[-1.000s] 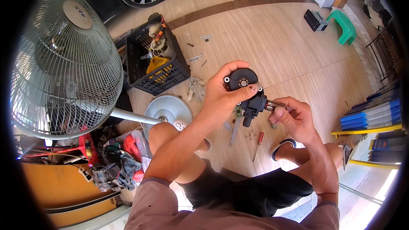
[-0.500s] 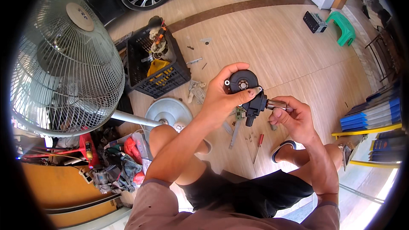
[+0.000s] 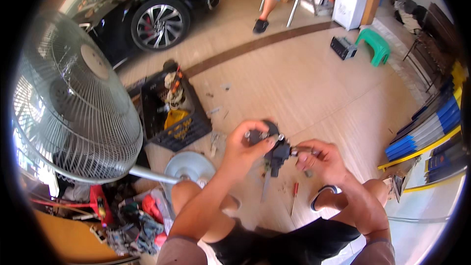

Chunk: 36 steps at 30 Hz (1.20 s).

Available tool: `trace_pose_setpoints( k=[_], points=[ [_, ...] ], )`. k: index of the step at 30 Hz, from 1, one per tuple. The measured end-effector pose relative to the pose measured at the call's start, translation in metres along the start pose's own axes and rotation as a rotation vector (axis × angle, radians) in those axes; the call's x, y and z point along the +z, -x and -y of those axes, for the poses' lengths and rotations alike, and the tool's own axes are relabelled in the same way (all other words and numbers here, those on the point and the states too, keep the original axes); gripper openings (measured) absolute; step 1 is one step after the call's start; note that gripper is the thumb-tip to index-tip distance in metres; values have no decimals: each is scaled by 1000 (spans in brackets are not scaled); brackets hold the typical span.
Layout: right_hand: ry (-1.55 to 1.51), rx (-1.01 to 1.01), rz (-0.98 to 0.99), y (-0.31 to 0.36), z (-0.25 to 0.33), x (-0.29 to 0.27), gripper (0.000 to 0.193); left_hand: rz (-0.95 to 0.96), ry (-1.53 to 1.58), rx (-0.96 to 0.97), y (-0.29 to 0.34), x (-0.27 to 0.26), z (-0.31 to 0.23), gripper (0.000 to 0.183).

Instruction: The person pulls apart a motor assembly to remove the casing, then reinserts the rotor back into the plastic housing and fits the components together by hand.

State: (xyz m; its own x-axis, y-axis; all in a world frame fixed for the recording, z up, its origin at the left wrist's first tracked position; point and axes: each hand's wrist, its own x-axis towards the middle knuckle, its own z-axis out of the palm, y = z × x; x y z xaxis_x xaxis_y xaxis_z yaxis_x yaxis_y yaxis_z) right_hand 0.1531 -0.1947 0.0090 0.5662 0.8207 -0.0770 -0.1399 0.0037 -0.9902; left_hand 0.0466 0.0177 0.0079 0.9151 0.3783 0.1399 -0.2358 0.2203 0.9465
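Held up in front of me is a black housing (image 3: 279, 154) with a round, drum-like end and a boxy lower part. My left hand (image 3: 240, 146) is closed around its round end, the thumb pressed across the front. From the right side of the housing sticks out a silver metal cylinder (image 3: 298, 151). The fingers of my right hand (image 3: 326, 161) pinch this cylinder and partly cover it. Whether the cylinder is fixed to the housing or only set against it, I cannot tell. Motion blurs both hands slightly. On the floor below lies a red-handled screwdriver (image 3: 295, 191).
A large standing fan (image 3: 83, 98) is at my left, its round base (image 3: 184, 164) near my left knee. Behind it is a black crate (image 3: 191, 131) of parts. Farther off are a black car (image 3: 113, 14), a seated person (image 3: 269, 7) and a green stool (image 3: 375, 44). Blue-covered packs (image 3: 417, 142) stand right.
My view has tilted up, so the car and the seated person show more. Both hands and the housing now appear lower and slightly left. The housing looks turned, its round face less visible.
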Motion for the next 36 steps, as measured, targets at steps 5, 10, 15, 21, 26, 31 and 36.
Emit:
trace_pose_setpoints(
  k=[5,10,15,21,26,31,36],
  points=[
    [4,-26,21,1,5,1,26,-29,37,-57,0,0,3,28],
    [15,37,5,3,8,3,26,-9,27,-108,-3,-2,1,27],
    [18,25,29,2,9,2,27,-12,-15,-93,-1,-3,-1,25],
    [59,15,41,2,8,1,30,-30,-4,-86,1,3,-8,25],
    [116,91,44,-1,3,-3,34,-13,-33,-63,3,1,-5,24],
    [35,24,48,-2,3,-1,34,-20,-35,-32,2,1,-3,23],
    [10,-74,23,-3,3,2,32,-48,-30,-15,1,2,-3,24]
  ],
)
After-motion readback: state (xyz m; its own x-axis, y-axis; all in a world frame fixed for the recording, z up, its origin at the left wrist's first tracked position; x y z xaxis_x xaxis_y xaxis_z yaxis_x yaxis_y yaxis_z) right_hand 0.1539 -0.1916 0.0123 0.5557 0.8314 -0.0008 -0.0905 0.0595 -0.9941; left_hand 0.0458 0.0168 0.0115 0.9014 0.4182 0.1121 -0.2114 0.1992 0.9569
